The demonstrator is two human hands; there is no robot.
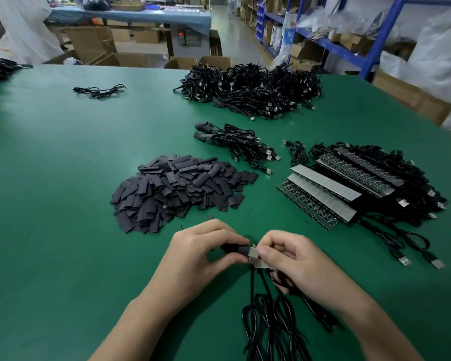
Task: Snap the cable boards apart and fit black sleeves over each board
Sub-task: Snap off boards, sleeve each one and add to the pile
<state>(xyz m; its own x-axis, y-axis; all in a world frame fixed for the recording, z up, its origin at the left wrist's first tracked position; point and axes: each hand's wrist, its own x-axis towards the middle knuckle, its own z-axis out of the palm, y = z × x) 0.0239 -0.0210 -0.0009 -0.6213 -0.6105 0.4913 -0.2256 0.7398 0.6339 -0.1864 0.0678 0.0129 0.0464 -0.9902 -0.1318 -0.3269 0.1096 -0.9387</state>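
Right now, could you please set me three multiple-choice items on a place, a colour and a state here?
1. Seen from the person, the sleeve pile lies: A on the board stack; B left of it; C right of it.
2. The table is: A green; B white; C red.
3. The left hand: A lies flat; B holds scissors; C pinches a black sleeve.
Key: B, the pile sits left of the stack; A, green surface throughout; C, its fingers close on the sleeve, beside the board the right hand grips.
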